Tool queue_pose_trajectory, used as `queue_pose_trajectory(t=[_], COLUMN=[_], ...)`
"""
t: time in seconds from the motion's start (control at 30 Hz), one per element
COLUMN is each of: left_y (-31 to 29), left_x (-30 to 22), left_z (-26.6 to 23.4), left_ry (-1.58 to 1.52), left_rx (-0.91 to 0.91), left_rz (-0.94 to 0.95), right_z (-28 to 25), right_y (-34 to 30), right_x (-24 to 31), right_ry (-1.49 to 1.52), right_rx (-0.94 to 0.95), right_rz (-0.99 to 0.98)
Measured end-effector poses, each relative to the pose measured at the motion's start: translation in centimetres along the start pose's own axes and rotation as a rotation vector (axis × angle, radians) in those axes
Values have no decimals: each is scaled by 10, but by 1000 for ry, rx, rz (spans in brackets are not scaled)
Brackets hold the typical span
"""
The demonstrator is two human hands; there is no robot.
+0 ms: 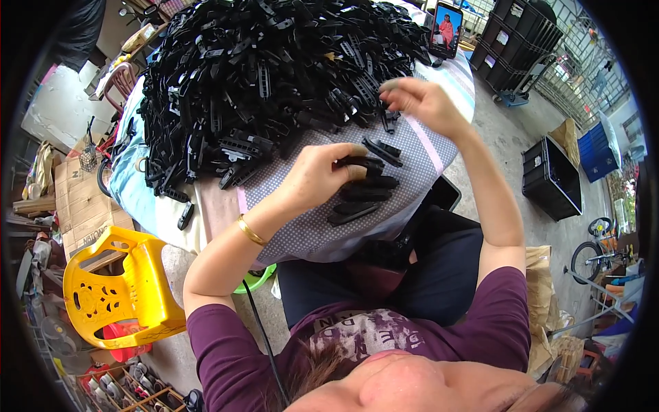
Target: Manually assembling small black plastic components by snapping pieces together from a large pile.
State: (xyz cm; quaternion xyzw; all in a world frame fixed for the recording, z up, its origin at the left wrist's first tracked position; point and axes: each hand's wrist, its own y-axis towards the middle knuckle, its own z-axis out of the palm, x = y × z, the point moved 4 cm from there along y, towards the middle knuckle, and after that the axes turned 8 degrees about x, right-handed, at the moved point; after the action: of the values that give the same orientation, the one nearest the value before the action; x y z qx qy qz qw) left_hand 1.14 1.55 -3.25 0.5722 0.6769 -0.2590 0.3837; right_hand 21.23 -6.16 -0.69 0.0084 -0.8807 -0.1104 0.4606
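Dotted cloth (419,180) covers the table around both hands, and a great heap of black plastic pieces (233,89) fills it beyond and to the left of them. The hands are apart. The left hand (322,172) has thumb and fingers closed on black pieces at the far part of a short row (362,193), which runs back from its fingertips toward the lap. Above and to the right of it, the right hand (425,106) is raised at the heap's near edge; its fingers are curled and blurred, so whether they grip anything I cannot tell.

For neat work, I would let the left hand steady the row while the right picks single pieces from the loose fringe, turning each the same way before laying it alongside. Tangled pieces probably want a gentle pull, and soft cloth may let the row skew. It lies near the table's edge, so a careless forearm could sweep it off.

Beyond the right hand, a propped phone (446,31) limits reach; a yellow chair (117,288) stands left of the left elbow, well clear.
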Motion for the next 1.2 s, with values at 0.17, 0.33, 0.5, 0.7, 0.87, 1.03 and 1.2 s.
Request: queue_pose_trajectory(t=[0.17,0.33,0.5,0.7,0.87,1.03,1.2], left_y=[1,9,20,9,7,6,4], left_x=[1,12,25,13,11,25,23], left_z=[-1,-32,-28,-41,-31,-21,-11], left_ry=[257,897,1042,272,-499,-1132,-1107], left_rx=[106,-427,-267,-509,-365,-239,-196], left_rz=[134,201,108,-13,-70,-120,-75], right_z=[-46,-47,-49,-7,51,65,70], right_y=[-15,-11,-10,-5,-8,-8,-10], right_x=[-63,-80,-65,-3,37,44,38], right_ry=[-954,-725,-641,225,512,96,-216], right_rx=[-329,-129,-203,-102,-51,-199,-273], right_rz=[108,263,223,-48,-170,-319,-449])
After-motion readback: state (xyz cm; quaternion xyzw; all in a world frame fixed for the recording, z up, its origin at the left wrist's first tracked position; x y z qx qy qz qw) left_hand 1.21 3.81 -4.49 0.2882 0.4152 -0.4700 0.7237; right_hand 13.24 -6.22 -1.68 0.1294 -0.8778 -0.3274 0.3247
